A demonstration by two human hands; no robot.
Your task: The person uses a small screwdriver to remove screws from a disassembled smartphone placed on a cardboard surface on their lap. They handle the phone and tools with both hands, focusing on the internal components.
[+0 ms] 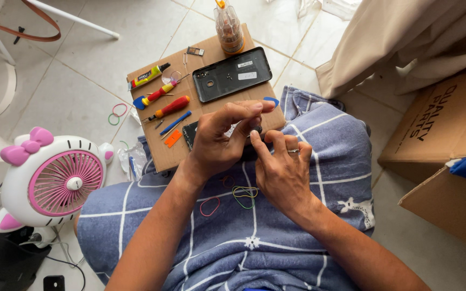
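Both my hands meet at frame centre: left hand (219, 143) and right hand (281, 170) pinch a small dark part (255, 130) over the phone (191, 133). Its back cover (232, 74) already lies off, above; reassembly remains, screwdrivers (171, 108) left.

Both bare forearms reach forward from the bottom of the view and converge over the lap, the left from lower left, the right from lower right. The left hand (217, 141) is raised with its wrist bent, index finger stretched out to the right and thumb curled beneath it. The right hand (282, 170) lies lower, back upward, fingers curled, a ring on one finger, its fingertips meeting those of the left hand.
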